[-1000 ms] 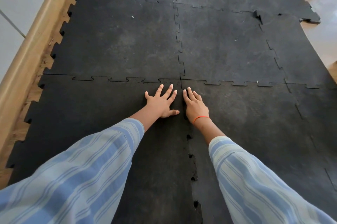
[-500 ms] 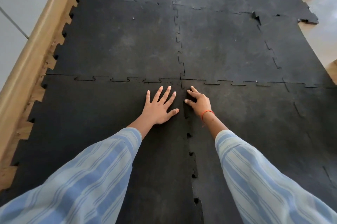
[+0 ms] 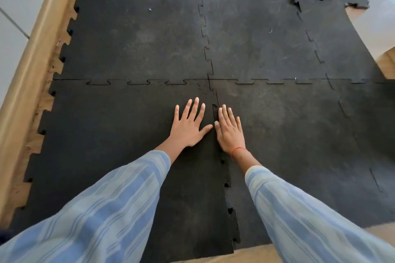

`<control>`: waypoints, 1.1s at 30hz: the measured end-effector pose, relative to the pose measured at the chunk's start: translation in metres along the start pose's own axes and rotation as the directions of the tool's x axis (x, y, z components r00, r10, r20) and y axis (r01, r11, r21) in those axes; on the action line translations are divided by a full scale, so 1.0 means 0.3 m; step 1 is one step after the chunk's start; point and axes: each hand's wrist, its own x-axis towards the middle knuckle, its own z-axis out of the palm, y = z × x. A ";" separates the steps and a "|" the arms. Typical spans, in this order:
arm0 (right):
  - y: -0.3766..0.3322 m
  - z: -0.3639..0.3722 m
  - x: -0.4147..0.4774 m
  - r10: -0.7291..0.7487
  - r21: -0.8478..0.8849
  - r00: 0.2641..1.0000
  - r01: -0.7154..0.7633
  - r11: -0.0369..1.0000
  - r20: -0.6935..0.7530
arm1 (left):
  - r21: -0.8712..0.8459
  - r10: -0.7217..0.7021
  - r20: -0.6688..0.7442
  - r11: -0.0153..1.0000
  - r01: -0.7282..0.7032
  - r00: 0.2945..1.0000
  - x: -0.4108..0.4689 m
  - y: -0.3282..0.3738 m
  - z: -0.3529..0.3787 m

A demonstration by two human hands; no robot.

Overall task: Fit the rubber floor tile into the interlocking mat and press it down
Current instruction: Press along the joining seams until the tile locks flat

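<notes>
A black rubber floor tile (image 3: 111,134) lies at the near left of the black interlocking mat (image 3: 267,44). Its far edge is locked into the tile beyond. Along its right edge the toothed seam (image 3: 227,185) shows small gaps between the tabs near me. My left hand (image 3: 189,126) lies flat on this tile beside the seam, fingers spread. My right hand (image 3: 229,132) lies flat on the neighbouring tile (image 3: 299,134), just across the seam, fingers together. Neither hand holds anything. Blue striped sleeves cover both forearms.
A pale wooden skirting (image 3: 36,66) and grey wall run along the left, with bare wood floor showing between the tile tabs. A torn, lifted mat corner (image 3: 357,4) sits at the far right. Wood floor (image 3: 267,252) shows at the near edge.
Both hands have slid back toward me along the seam. My right hand, half curled half a second ago, now lies flat with its fingers straight.
</notes>
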 end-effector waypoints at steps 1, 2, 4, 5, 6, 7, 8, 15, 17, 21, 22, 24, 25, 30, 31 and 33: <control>0.012 0.017 -0.044 0.005 -0.014 1.000 -0.006 1.000 -0.027 | -0.004 0.004 -0.044 1.000 -0.004 0.999 -0.032 0.010 0.025; 0.020 0.030 -0.075 0.011 -0.024 0.998 -0.012 1.000 -0.056 | -0.006 0.005 -0.086 1.000 -0.006 0.996 -0.056 0.017 0.046; 0.028 0.045 -0.097 0.025 -0.019 0.996 -0.027 0.999 -0.090 | -0.007 0.010 -0.156 1.000 -0.011 0.988 -0.077 0.023 0.070; 0.027 0.050 -0.095 0.030 -0.021 0.994 -0.033 0.999 -0.101 | -0.004 0.010 -0.183 1.000 -0.011 0.983 -0.079 0.022 0.076; 0.026 0.056 -0.094 0.035 -0.034 0.993 -0.040 0.999 -0.114 | -0.002 0.007 -0.207 1.000 -0.008 0.978 -0.078 0.021 0.081; 0.024 0.061 -0.093 0.039 -0.056 0.992 -0.046 0.997 -0.123 | -0.001 0.005 -0.225 1.000 -0.005 0.974 -0.075 0.019 0.086; 0.024 0.065 -0.091 0.044 -0.073 0.991 -0.053 0.996 -0.129 | -0.002 0.004 -0.233 1.000 -0.005 0.973 -0.074 0.019 0.092; 0.030 0.066 -0.113 0.082 0.027 0.990 -0.080 0.996 -0.112 | -0.038 0.016 -0.146 0.999 -0.022 0.989 -0.080 0.053 0.076; 0.029 0.104 -0.212 0.132 0.095 0.973 -0.116 0.989 -0.188 | -0.020 0.082 -0.140 0.996 -0.086 0.987 -0.127 0.057 0.099; 0.004 0.170 -0.363 0.311 0.210 0.903 -0.256 0.944 -0.296 | 0.035 0.170 -0.188 0.985 -0.166 0.967 -0.231 0.057 0.159; 0.002 0.177 -0.363 0.317 0.189 0.891 -0.267 0.945 -0.326 | 0.037 0.170 -0.196 0.985 -0.166 0.966 -0.236 0.060 0.165; 0.004 0.191 -0.348 0.292 0.114 0.878 -0.269 0.956 -0.379 | 0.049 0.167 -0.206 0.986 -0.160 0.964 -0.233 0.065 0.172; 0.005 0.200 -0.342 0.284 0.083 0.874 -0.274 0.958 -0.393 | 0.064 0.165 -0.209 0.986 -0.155 0.964 -0.229 0.065 0.173; -0.007 0.196 -0.335 0.272 0.039 0.875 -0.281 0.959 -0.399 | 0.066 0.157 -0.170 0.987 -0.148 0.973 -0.231 0.061 0.169; -0.005 0.195 -0.342 0.272 0.058 0.881 -0.271 0.961 -0.387 | 0.062 0.149 -0.158 0.988 -0.140 0.976 -0.234 0.068 0.167; 0.005 0.201 -0.380 0.276 0.085 0.881 -0.264 0.961 -0.384 | 0.054 0.128 -0.147 0.991 -0.122 0.981 -0.237 0.087 0.163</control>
